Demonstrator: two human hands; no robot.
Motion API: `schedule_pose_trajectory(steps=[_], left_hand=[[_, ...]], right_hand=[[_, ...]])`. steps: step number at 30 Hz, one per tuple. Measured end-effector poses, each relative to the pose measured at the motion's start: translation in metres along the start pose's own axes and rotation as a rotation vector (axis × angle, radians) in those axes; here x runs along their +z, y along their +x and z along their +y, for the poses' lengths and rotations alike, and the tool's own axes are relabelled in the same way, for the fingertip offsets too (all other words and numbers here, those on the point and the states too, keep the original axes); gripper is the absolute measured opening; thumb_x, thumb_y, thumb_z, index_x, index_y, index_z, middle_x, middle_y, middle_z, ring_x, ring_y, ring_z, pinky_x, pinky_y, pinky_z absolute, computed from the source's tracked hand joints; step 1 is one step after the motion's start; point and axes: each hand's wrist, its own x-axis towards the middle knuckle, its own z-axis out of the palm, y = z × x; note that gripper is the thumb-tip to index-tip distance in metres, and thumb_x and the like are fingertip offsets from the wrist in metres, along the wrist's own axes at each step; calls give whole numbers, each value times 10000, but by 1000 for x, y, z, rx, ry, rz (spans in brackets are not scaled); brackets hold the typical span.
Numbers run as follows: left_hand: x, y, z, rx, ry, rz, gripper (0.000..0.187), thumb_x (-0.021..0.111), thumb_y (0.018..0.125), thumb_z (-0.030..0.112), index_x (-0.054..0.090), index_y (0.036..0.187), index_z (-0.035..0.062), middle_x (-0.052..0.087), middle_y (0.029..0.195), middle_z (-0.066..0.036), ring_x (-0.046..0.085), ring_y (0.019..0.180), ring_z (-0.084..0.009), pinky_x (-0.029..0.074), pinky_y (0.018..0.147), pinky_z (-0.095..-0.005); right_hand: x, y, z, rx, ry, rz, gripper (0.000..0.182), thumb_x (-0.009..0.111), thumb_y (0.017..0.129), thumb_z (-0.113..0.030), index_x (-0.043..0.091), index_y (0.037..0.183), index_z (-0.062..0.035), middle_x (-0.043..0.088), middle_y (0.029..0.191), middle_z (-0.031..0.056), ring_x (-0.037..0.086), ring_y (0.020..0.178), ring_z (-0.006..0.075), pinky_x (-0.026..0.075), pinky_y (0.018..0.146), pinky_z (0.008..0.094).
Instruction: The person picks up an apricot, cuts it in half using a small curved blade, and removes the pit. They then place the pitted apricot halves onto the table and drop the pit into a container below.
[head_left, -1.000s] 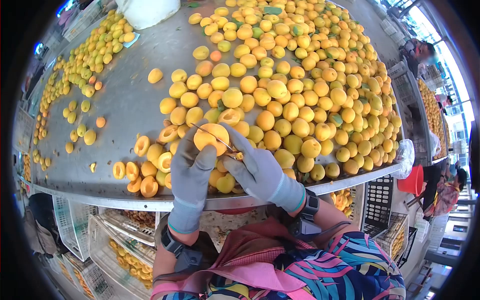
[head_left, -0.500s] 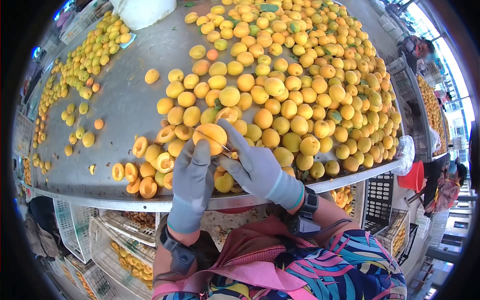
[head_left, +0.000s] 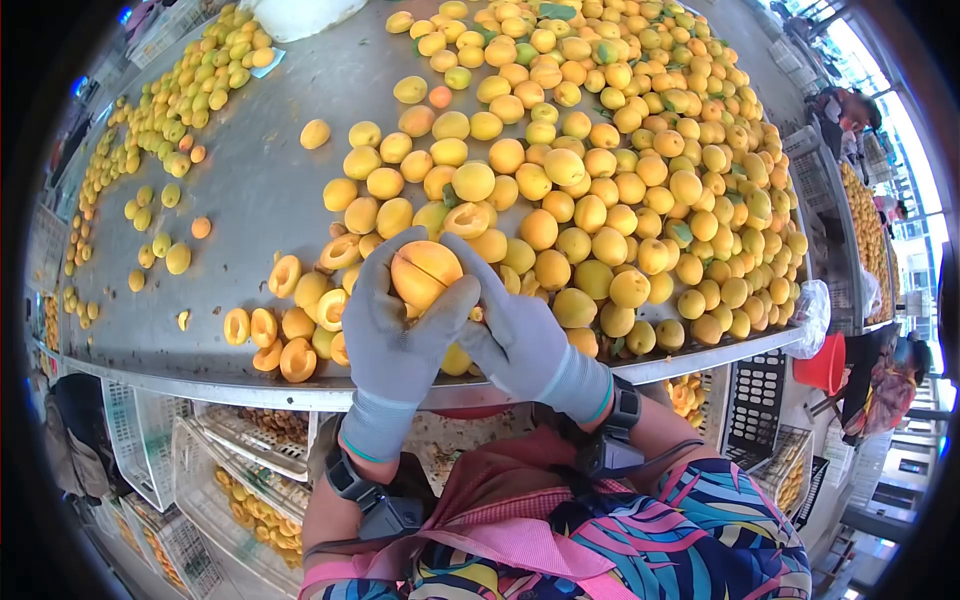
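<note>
An apricot (head_left: pixel 424 270) with a cut line across it sits in the gloved fingers of my left hand (head_left: pixel 390 335), which is closed around it. My right hand (head_left: pixel 525 335), also gloved, is closed beside the fruit, its fingers near the apricot's right side. A small knife (head_left: pixel 476 314) is in it; only a yellowish bit of the handle shows, and the blade is hidden. To the left of my hands lie several apricot halves (head_left: pixel 297 360), some with the hollow facing up. Another opened apricot (head_left: pixel 467 220) rests just beyond my fingers.
Whole apricots (head_left: pixel 640 190) cover the right of the metal table (head_left: pixel 260 180), with a smaller heap (head_left: pixel 170 120) at the far left. Below its front edge stand crates (head_left: pixel 245 490) of apricot halves. A red bucket (head_left: pixel 822 364) and a plastic bag (head_left: pixel 812 315) are at the right.
The knife blade, seen before against the apricot, is now out of sight. My left hand has turned and wraps further around the fruit, whose cut line now faces up.
</note>
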Motion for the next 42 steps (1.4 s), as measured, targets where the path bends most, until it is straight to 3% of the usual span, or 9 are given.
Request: schedule_pose_trajectory(steps=[9, 17, 21, 24, 29, 31, 35, 38, 42], left_hand=[[-7, -4, -4, 19, -56, -96, 500, 707, 783, 57, 492, 1216, -71, 612, 1099, -109, 592, 960, -133, 501, 830, -272], [-4, -4, 6, -279, -670, -241, 501, 620, 847, 53, 437, 1305, -36, 563, 1207, -119, 556, 1105, -190, 462, 922, -306], [-23, 0, -23, -209, -385, -232, 525, 633, 840, 55, 432, 1320, -15, 520, 1264, -119, 561, 1105, -198, 459, 925, -308], [-28, 3, -24, 80, 164, -293, 531, 639, 834, 41, 435, 1323, 0, 525, 1254, -106, 562, 1086, -172, 461, 910, -289], [-14, -1, -10, -163, -348, -350, 480, 638, 873, 83, 447, 1305, -6, 597, 1107, -69, 560, 1026, -129, 461, 886, -270], [-13, 0, -12, -184, -391, -351, 448, 623, 893, 96, 451, 1295, -6, 594, 1109, -62, 565, 1002, -118, 465, 872, -255], [-11, -4, -13, -173, -418, -248, 417, 608, 891, 59, 461, 1277, 4, 593, 1072, -60, 595, 924, -114, 492, 811, -236], [-8, -10, -7, -342, -423, -207, 421, 611, 879, 44, 467, 1273, 22, 590, 1040, -56, 606, 863, -103, 511, 733, -220], [5, -18, -13, -403, -354, -316, 441, 655, 844, 54, 485, 1251, 40, 594, 992, -42, 594, 806, -70, 506, 647, -198]], right_hand=[[-23, 3, 6, 3, 84, -143, 668, 547, 905, -227, 211, 1452, -42, 562, 618, 156, 594, 572, 311, 420, 503, 392], [-32, 8, 17, 153, 458, -82, 482, 497, 971, -276, 384, 1377, -42, 516, 634, 4, 474, 531, 69, 348, 490, 233], [-38, 6, 17, 387, 734, -131, 472, 518, 970, -283, 416, 1370, -54, 467, 669, -70, 405, 560, 5, 302, 484, 183], [-44, 6, 3, 479, 693, -195, 466, 530, 963, -298, 447, 1345, -45, 517, 725, -43, 448, 606, 19, 351, 509, 193], [-39, 10, 0, 459, 563, -360, 455, 543, 951, -320, 489, 1309, -44, 589, 849, 1, 516, 694, 66, 428, 600, 221], [-28, 12, 8, 140, 403, -236, 370, 528, 954, -291, 544, 1229, -45, 592, 790, -7, 518, 669, 69, 418, 576, 220], [-53, 16, -7, 468, 286, -320, 322, 511, 955, -270, 573, 1133, -10, 577, 674, 2, 519, 564, 72, 398, 502, 220], [-37, 13, -10, 44, 835, 536, 311, 495, 960, -260, 566, 1016, 37, 516, 545, 15, 453, 389, 75, 319, 373, 221], [-26, 19, -29, -63, 1077, 768, 287, 506, 961, -243, 544, 1017, 36, 536, 594, 36, 482, 426, 84, 341, 389, 225]])
